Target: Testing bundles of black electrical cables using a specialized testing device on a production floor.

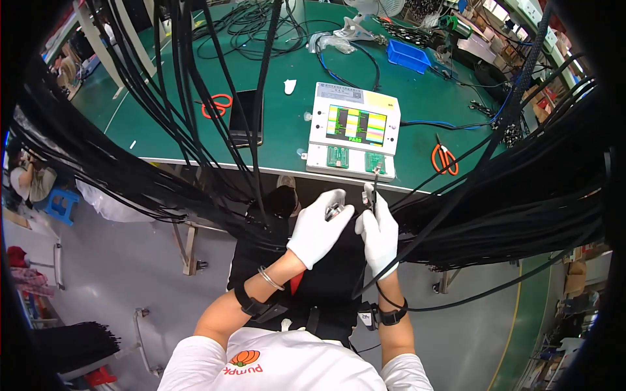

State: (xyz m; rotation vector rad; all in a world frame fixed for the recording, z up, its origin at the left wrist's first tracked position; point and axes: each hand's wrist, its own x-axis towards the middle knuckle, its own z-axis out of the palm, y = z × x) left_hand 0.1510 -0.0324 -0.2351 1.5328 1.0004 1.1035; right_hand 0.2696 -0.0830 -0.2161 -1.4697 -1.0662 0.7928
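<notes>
Your left hand [319, 229], gloved, curls around a small metallic part [334, 211]. Your gloved right hand [379, 233] pinches a black cable connector [370, 197] between thumb and fingers. Both parts are positioned just off the counter's [283, 124] near edge, below the white tester [355, 125]. Orange-handled scissors [441, 150] lie right of the tester.
</notes>
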